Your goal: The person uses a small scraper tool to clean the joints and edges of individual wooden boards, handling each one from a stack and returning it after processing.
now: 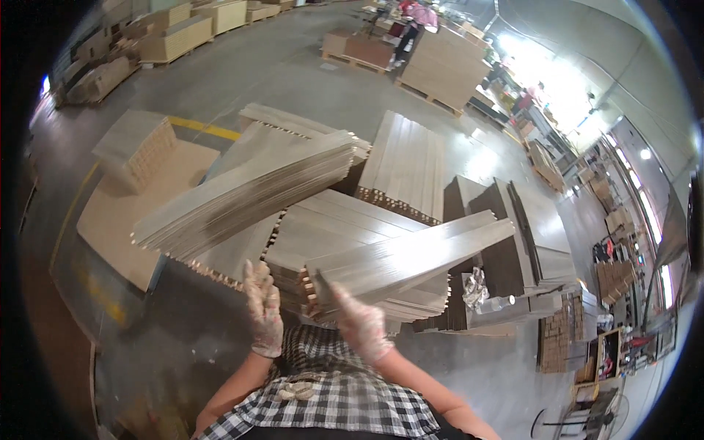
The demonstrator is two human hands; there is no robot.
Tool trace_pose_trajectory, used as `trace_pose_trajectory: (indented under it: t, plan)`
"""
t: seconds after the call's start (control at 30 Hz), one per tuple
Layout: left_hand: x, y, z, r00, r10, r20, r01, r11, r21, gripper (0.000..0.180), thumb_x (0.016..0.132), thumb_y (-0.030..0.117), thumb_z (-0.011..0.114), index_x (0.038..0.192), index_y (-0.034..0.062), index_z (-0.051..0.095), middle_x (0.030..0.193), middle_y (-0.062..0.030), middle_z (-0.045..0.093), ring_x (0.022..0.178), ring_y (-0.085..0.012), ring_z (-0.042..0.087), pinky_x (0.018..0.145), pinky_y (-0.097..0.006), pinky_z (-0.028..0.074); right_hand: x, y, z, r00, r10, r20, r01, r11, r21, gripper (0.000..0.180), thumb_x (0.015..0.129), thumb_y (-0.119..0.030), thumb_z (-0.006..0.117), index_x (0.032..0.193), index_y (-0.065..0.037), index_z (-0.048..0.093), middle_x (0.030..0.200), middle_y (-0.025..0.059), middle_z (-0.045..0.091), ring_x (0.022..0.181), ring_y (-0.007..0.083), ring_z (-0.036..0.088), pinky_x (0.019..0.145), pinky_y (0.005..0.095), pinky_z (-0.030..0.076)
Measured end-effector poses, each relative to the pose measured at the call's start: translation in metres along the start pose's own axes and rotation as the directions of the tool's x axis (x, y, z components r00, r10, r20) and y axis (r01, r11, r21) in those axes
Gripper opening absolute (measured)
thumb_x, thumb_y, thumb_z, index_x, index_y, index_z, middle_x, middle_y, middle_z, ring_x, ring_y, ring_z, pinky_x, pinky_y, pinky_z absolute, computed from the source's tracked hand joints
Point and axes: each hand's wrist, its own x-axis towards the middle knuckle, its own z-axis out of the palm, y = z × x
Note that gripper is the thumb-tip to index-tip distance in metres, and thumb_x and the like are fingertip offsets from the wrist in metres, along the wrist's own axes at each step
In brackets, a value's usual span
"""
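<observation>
By the slanted planks, the left hand is being held fingers loosely together, the right hand is being blurred, fingers impossible to tell; a slide is perhaps being invited by crosswise stacking

At one o'clock we see a tall brown pallet load, and at ten a yellow floor stripe. A clear bottle lies at four; beyond, nearer five, we make out probably a fan.

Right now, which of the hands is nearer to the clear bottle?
Right: the right hand is to the left of the clear bottle; the left hand is farther left.
</observation>
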Motion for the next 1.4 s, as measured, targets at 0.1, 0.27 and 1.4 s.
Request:
trace_pose_trajectory:
  t: [0.1, 0.27, 1.4]
  plan:
    - [0.009, 0.028, 0.027, 0.988, 0.153, 0.021, -0.153, 0.987, 0.049, 0.062, 0.094, 0.014, 0.047, 0.149, 0.0045, 0.019, 0.144, -0.0118, 0.035, 0.133, -0.0215, 0.035, 0.113, -0.037, 0.023, 0.001, 0.030, -0.016, 0.987, 0.161, -0.013, -0.161, 0.977, -0.138, 0.046, 0.087, 0.003, 0.048, 0.130, -0.009, 0.054, 0.111, 0.0162, 0.064, 0.091, 0.0263, 0.068, 0.074, 0.0334, 0.056]
    - [0.017, 0.033, 0.070, 0.875, 0.255, 0.411, -0.442, 0.766, 0.467, 0.044, 0.091, 0.009, 0.051, 0.133, 0.0004, 0.047, 0.135, -0.0141, 0.047, 0.128, -0.0280, 0.042, 0.107, -0.039, 0.033, 0.004, 0.134, -0.113, 0.898, 0.393, -0.198, -0.419, 0.901, -0.111, 0.044, 0.084, 0.013, 0.046, 0.122, -0.003, 0.062, 0.108, 0.0090, 0.069, 0.095, 0.0107, 0.063, 0.083, 0.0207, 0.049]
    - [0.000, 0.021, 0.218, 0.681, -0.238, 0.692, -0.717, -0.025, 0.697, 0.058, 0.067, 0.027, 0.075, 0.122, 0.0186, 0.060, 0.126, -0.0158, 0.050, 0.118, -0.0384, 0.045, 0.097, -0.050, 0.035, 0.023, 0.430, -0.341, 0.481, 0.542, -0.689, -0.392, 0.836, 0.384, 0.036, 0.098, -0.034, 0.050, 0.113, -0.003, 0.059, 0.095, 0.0072, 0.070, 0.091, 0.0164, 0.061, 0.083, 0.0308, 0.046]
